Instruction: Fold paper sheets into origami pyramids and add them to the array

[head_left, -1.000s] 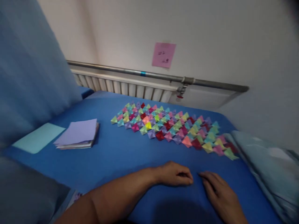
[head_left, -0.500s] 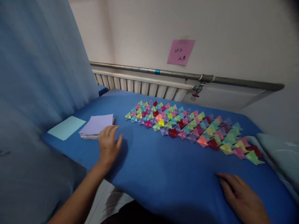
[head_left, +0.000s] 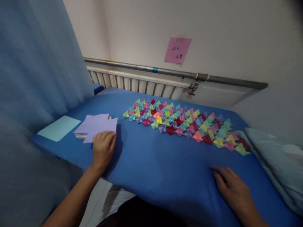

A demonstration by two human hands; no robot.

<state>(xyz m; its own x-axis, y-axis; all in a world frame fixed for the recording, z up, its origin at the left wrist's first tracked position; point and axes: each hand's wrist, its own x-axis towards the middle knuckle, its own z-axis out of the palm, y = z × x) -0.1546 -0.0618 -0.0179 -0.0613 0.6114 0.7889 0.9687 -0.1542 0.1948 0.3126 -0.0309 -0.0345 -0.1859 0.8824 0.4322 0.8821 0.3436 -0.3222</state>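
My left hand (head_left: 103, 148) pinches the near right corner of a purple paper sheet (head_left: 104, 125), which is lifted and shifted off a stack of paper (head_left: 81, 136) at the left. My right hand (head_left: 232, 186) is over the blue surface at the lower right, its thumb and forefinger close together; whether anything small is between them cannot be made out. Several rows of folded paper pieces (head_left: 170, 130) in many colours run diagonally across the blue surface (head_left: 151, 164).
A light green sheet (head_left: 59, 128) lies left of the stack. A blue curtain (head_left: 42, 63) hangs at the left. Along the wall run a pipe (head_left: 139, 66) and a radiator (head_left: 134, 84). A pink note (head_left: 178, 50) is on the wall; a folded blanket (head_left: 274, 157) lies at the right.
My left hand has closed on the top purple sheet, which has moved right and towards me off the stack. The view has shifted slightly.
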